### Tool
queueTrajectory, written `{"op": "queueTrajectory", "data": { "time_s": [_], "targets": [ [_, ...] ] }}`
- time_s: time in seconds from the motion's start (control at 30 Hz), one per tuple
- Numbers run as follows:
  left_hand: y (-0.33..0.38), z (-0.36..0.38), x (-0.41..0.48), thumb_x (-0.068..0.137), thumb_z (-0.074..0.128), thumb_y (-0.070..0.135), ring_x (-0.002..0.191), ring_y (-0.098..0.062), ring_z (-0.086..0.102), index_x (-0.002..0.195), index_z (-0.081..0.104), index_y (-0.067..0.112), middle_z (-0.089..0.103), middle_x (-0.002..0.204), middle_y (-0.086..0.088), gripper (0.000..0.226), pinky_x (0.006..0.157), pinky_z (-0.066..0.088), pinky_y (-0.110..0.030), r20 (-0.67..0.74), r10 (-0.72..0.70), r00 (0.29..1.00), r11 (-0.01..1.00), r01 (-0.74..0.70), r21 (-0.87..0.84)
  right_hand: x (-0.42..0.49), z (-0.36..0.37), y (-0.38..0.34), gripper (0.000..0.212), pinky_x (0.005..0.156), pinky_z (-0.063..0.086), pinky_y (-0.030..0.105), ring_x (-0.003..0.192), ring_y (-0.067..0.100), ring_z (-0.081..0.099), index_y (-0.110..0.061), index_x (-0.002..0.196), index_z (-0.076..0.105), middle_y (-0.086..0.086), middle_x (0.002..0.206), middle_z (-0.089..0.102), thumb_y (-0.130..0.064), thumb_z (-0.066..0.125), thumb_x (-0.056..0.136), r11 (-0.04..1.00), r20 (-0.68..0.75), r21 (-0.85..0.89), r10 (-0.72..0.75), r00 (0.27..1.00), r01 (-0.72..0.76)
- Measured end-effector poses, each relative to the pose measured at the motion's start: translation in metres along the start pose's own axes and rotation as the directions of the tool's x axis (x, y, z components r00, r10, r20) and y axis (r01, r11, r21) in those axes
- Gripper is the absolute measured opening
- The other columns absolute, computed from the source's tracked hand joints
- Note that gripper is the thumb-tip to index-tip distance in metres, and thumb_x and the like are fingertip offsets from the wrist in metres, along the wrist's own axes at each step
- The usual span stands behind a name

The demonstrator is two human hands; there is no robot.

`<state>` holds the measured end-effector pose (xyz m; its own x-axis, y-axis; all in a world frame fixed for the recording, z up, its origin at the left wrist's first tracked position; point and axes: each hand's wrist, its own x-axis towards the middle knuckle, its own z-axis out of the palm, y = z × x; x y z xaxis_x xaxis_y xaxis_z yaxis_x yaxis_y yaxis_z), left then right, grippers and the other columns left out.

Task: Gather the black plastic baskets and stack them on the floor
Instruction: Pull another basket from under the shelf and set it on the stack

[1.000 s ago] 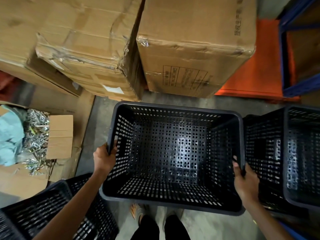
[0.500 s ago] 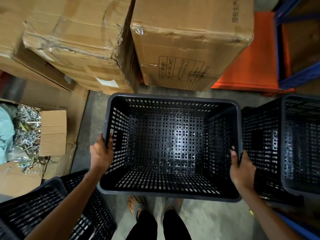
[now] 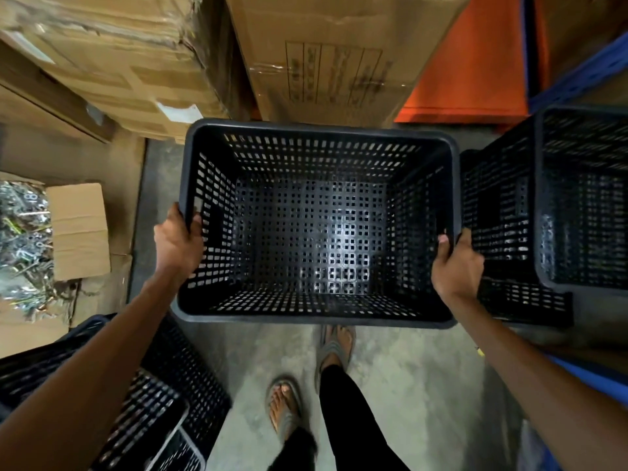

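Right, tight spot: cardboard boxes (image 3: pixel 339 59) stacked straight ahead, touching distance from the far rim of the black basket (image 3: pixel 316 229), which is held up in the middle of the view w/ concrete floor (image 3: pixel 401 375) below it. Left hand (image 3: pixel 176 243) is clamped over the left rim, thumb inside, fingers outside; right hand (image 3: pixel 457 263) is wrapped round the right rim the same way. Basket's empty, light shining thru the perforated bottom. On the right, nested baskets (image 3: pixel 550 212) sit just beside the held one, nearly touching its wall, in front of a blue rack (image 3: pixel 577 73) and an orange panel (image 3: pixel 475 62). Bottom left, another basket (image 3: pixel 163 396) on the floor under the left forearm. Far left, an open carton (image 3: pixel 78 229) w/ metal hardware (image 3: pixel 20 232) spilling in it. Feet in sandals (image 3: pixel 285 406) show below the basket. Vs half a sec ago: basket's moved fwd and looks lower, feet now staggered mid-step, boxes loom closer, both grips unchanged on the rims.
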<state>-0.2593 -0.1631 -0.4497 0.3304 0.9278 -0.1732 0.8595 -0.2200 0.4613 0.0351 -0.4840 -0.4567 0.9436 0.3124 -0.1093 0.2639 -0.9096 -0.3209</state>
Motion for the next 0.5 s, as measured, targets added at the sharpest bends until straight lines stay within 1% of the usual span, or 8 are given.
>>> {"op": "queueTrajectory", "data": {
  "time_s": [0.07, 0.13, 0.23, 0.33, 0.37, 0.43, 0.5],
  "targets": [
    [0.004, 0.0, 0.002, 0.097, 0.05, 0.021, 0.098, -0.042, 0.067, 0.118, 0.052, 0.0, 0.068, 0.111, -0.025, 0.03, 0.079, 0.054, -0.042, 0.015, -0.02, 1.0, 1.0, 0.02, 0.005, 0.003, 0.003, 0.002, 0.038, 0.056, 0.043, 0.038, 0.067, 0.046, 0.063, 0.007, 0.121, 0.048, 0.03, 0.072, 0.062, -0.026, 0.043, 0.101, 1.0, -0.028, -0.016, -0.021, 0.999, 0.02],
    [0.003, -0.001, 0.0, 0.098, 0.049, 0.021, 0.104, -0.041, 0.065, 0.121, 0.052, 0.0, 0.066, 0.116, -0.025, 0.032, 0.086, 0.053, -0.042, 0.029, -0.027, 0.999, 1.0, 0.027, 0.004, 0.002, 0.006, 0.006, 0.039, 0.056, 0.037, 0.035, 0.069, 0.045, 0.063, 0.006, 0.122, 0.046, 0.029, 0.074, 0.062, -0.027, 0.041, 0.102, 0.999, -0.018, -0.016, -0.035, 0.999, 0.034],
    [0.005, -0.003, 0.001, 0.099, 0.049, 0.022, 0.113, -0.038, 0.06, 0.127, 0.051, 0.001, 0.063, 0.123, -0.023, 0.035, 0.094, 0.049, -0.042, 0.062, -0.049, 0.997, 0.999, 0.048, 0.004, 0.004, 0.004, 0.008, 0.044, 0.059, 0.036, 0.035, 0.078, 0.045, 0.062, 0.004, 0.131, 0.041, 0.03, 0.086, 0.063, -0.029, 0.038, 0.103, 1.0, 0.026, -0.014, -0.018, 0.999, 0.018],
    [-0.002, -0.001, 0.002, 0.1, 0.045, 0.025, 0.123, -0.04, 0.052, 0.139, 0.038, 0.0, 0.054, 0.134, -0.025, 0.047, 0.103, 0.041, -0.045, 0.103, -0.012, 0.995, 0.999, 0.007, 0.051, 0.004, 0.004, 0.01, 0.045, 0.063, 0.039, 0.041, 0.09, 0.047, 0.061, 0.002, 0.137, 0.036, 0.032, 0.103, 0.062, -0.03, 0.036, 0.104, 0.999, 0.073, -0.016, -0.028, 0.997, 0.03],
    [-0.002, -0.001, 0.005, 0.1, 0.045, 0.026, 0.126, -0.041, 0.05, 0.141, 0.034, -0.002, 0.051, 0.137, -0.026, 0.05, 0.104, 0.039, -0.046, 0.113, 0.007, 0.994, 0.998, -0.014, 0.059, 0.008, 0.002, 0.01, 0.049, 0.067, 0.042, 0.044, 0.095, 0.047, 0.06, 0.0, 0.142, 0.031, 0.032, 0.11, 0.061, -0.031, 0.035, 0.104, 0.999, 0.104, -0.021, -0.021, 0.994, 0.024],
    [-0.01, -0.001, 0.006, 0.099, 0.047, 0.025, 0.126, -0.043, 0.049, 0.139, 0.032, -0.003, 0.05, 0.137, -0.026, 0.051, 0.103, 0.039, -0.046, 0.123, 0.046, 0.991, 0.998, -0.049, 0.025, 0.008, 0.002, 0.014, 0.055, 0.081, 0.047, 0.048, 0.109, 0.047, 0.056, -0.003, 0.149, 0.022, 0.03, 0.125, 0.055, -0.032, 0.034, 0.105, 1.0, 0.177, 0.01, -0.01, 0.984, 0.008],
    [-0.014, 0.0, 0.006, 0.098, 0.048, 0.024, 0.127, -0.042, 0.049, 0.138, 0.033, -0.002, 0.049, 0.137, -0.026, 0.05, 0.104, 0.039, -0.045, 0.125, 0.058, 0.99, 0.998, -0.057, -0.01, 0.011, 0.0, 0.019, 0.057, 0.096, 0.045, 0.048, 0.123, 0.045, 0.048, -0.006, 0.151, 0.02, 0.025, 0.14, 0.048, -0.033, 0.035, 0.104, 0.997, 0.242, 0.079, -0.017, 0.97, -0.002]
  ]
}}
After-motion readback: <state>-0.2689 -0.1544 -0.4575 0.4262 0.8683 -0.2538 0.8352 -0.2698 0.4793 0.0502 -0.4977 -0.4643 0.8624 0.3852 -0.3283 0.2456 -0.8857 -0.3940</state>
